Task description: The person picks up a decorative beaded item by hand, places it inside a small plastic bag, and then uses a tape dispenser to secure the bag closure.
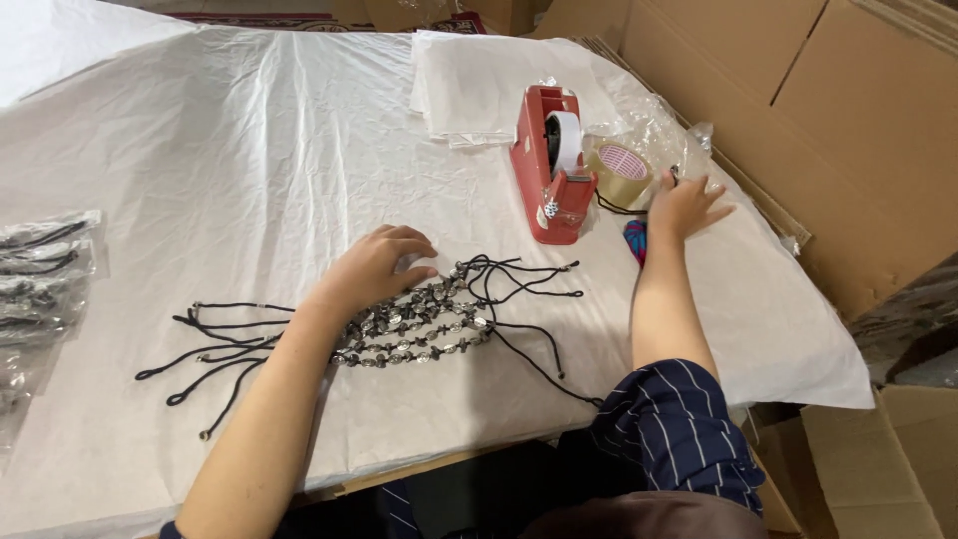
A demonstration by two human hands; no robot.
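— While my left hand lies flat on the beaded cords, fingers loosely spread and curled at the tips, I can't see the beads under my palm.

— Where do they sit?

— On the white paper sheet covering the table, near the front edge, right before me. Several strands lie side by side, shiny dark beads in the middle, black cord ends trailing left and more looping right. How many strands there are I can't count; they overlap, and my forearm crosses the left part.

— And your other hand?

— My right hand is stretched out to the far right, fingers spread wide, gripping nothing that I can make out. It rests by the brown tape roll and some crumpled clear plastic; whether the fingertips press the plastic or the paper is unclear. Just under my wrist a small blue and pink thing peeks out, mostly hidden, so I can't say what it is.

— What else is around?

— A red tape dispenser with a white roll stands between my hands, farther back. Behind it lies a stack of white paper sheets. At the left edge, clear bags with dark cords are cut off by the frame. Cardboard boxes stand to the right.
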